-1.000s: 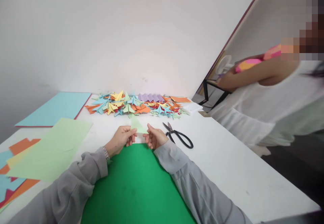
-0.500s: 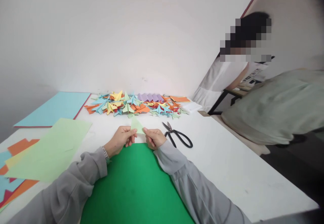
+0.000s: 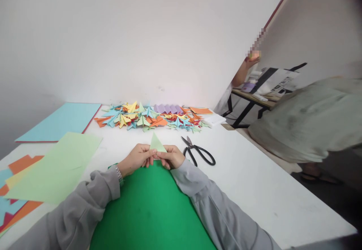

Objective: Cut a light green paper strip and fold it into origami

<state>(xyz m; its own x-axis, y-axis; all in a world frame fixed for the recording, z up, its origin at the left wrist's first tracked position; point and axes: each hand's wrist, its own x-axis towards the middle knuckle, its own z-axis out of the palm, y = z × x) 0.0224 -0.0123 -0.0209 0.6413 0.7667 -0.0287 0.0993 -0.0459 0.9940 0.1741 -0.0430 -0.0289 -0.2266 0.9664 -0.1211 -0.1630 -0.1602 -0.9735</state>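
A small light green paper triangle (image 3: 157,144), its point upward, is held up over the near half of the white table. My left hand (image 3: 140,155) pinches its lower left part between thumb and fingers. On the lower right, my right hand (image 3: 172,155) grips the same paper, and the two thumbs nearly meet at its bottom edge. Part of the paper is hidden behind the fingers. Below the hands lies a large green sheet (image 3: 152,208). Black-handled scissors (image 3: 195,149) rest with blades apart just right of my right hand.
Many folded paper planes (image 3: 143,121) lie heaped along the wall, by a purple pleated paper (image 3: 169,109). At left are a light blue sheet (image 3: 60,121), a pale green sheet (image 3: 56,171) and coloured scraps (image 3: 21,165). A person in pale green (image 3: 296,121) is at right.
My hands have come closer together on the paper triangle, which has shifted slightly right and down. The person in white at the right has moved mostly behind the wall edge.
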